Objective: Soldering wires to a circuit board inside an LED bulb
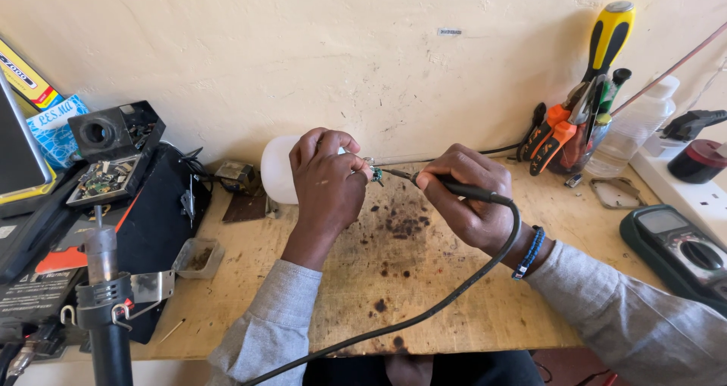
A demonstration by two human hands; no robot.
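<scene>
Above a scorched wooden tabletop (454, 295), the left hand (327, 180) grips a white bulb (279, 169) — its small circuit board (374, 174) met by the soldering iron (454, 189) clasped in the right hand (468, 196).

Hands: two – left hand (327, 175), right hand (463, 196), both over bench (424, 295).
Soldering iron (447, 186): one, in right hand.
White bulb (279, 169): one, in left hand, at bench back.
Bracelet (530, 253): one, on right wrist.
Yellow screwdriver (608, 36): one, at bench back right.
Orange-handled pliers (553, 137): one pair, below screwdriver.
Clear bottle (634, 125): one, right of pliers.
Multimeter (681, 251): one, bench right edge.
Small tray (198, 257): one, bench left.
</scene>
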